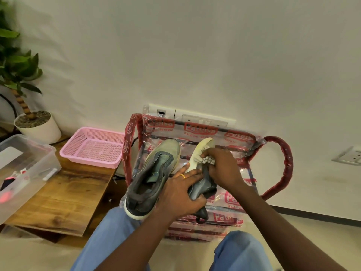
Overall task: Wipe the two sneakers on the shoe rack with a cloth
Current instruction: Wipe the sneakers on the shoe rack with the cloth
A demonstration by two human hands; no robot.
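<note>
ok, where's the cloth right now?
Head view, centre-right: the checked white-and-grey cloth is bunched under the right hand, pressed against the pale sole of the grey sneaker the left hand holds.

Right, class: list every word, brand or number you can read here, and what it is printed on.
"Patelsa": red labels repeated on the wrapping of the shoe rack; creased, spelling uncertain.
"Redg No 4018862": small print under those labels; digits uncertain.
Print on the tongue of the grey sneaker: too blurred to read.

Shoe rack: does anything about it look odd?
Yes: the shoe rack is wrapped in printed plastic, with the grey sneaker resting on the wrap. The other sneaker lies sole-out only because the left hand grips it.
</note>
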